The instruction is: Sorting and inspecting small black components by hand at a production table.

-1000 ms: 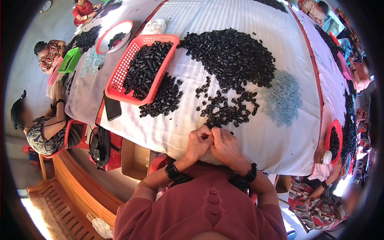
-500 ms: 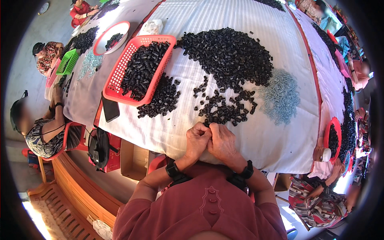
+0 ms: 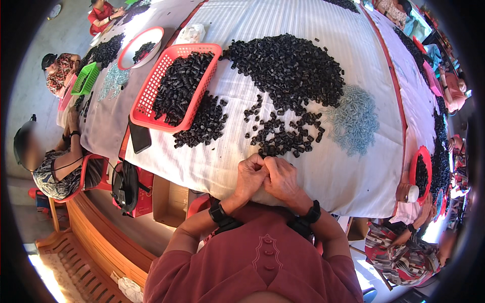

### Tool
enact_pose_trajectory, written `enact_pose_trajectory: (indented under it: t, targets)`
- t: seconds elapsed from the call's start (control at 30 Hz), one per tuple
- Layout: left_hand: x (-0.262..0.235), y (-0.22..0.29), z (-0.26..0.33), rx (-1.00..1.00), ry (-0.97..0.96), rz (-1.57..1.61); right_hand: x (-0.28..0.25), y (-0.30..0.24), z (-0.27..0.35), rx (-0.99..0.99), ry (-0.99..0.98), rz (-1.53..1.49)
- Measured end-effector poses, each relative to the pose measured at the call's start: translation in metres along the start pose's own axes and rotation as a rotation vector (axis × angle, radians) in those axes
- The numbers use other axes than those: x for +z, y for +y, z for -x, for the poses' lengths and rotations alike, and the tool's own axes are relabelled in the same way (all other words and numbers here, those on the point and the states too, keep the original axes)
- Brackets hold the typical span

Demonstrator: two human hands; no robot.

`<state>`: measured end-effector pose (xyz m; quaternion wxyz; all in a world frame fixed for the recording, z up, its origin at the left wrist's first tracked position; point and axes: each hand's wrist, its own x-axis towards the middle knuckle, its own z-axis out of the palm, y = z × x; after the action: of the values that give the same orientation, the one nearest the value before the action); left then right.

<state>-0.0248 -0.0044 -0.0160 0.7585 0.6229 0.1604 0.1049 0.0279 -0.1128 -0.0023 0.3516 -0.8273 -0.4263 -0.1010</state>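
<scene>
A red latticed plastic basket holds stubby black pieces. Left hand and right hand meet, fingers curled together, clamped on what I cannot tell; more pieces lie just beyond, then thin bluish slivers on creased white cloth.

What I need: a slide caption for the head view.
Left hand and right hand close together, with heaped black pieces, a pale-blue pile and a red basket beyond.

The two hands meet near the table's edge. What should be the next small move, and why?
Perhaps press the left hand gently against the right hand: their fingertips meet, possibly around something small and hidden, so settle that before reaching for the loose black pieces just beyond.
</scene>
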Motion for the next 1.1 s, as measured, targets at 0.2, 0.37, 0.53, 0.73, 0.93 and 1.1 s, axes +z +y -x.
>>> enact_pose_trajectory:
  t: [0.2, 0.37, 0.53, 0.73, 0.93, 1.1]
  targets:
    - [-0.012, 0.017, -0.005, -0.015, -0.048, 0.065, -0.029, 0.003, 0.001, 0.263, -0.133, -0.164]
    - [-0.056, 0.056, -0.039, 0.325, 0.111, -0.066, -0.063, 0.042, 0.019, 0.376, 0.101, -0.201]
    - [-0.100, 0.093, -0.070, 0.545, 0.405, -0.296, -0.072, 0.045, 0.040, 0.496, 0.013, -0.266]
    - [-0.129, 0.102, -0.096, 0.623, 0.640, -0.873, -0.051, 0.030, 0.033, 0.286, -0.004, -0.086]
    - [-0.116, 0.107, -0.096, 0.742, 0.692, -1.183, -0.037, 0.033, 0.029, 0.174, -0.104, 0.046]
    - [-0.091, 0.094, -0.061, 0.664, 0.408, -0.901, -0.035, 0.031, 0.032, 0.206, -0.139, 0.064]
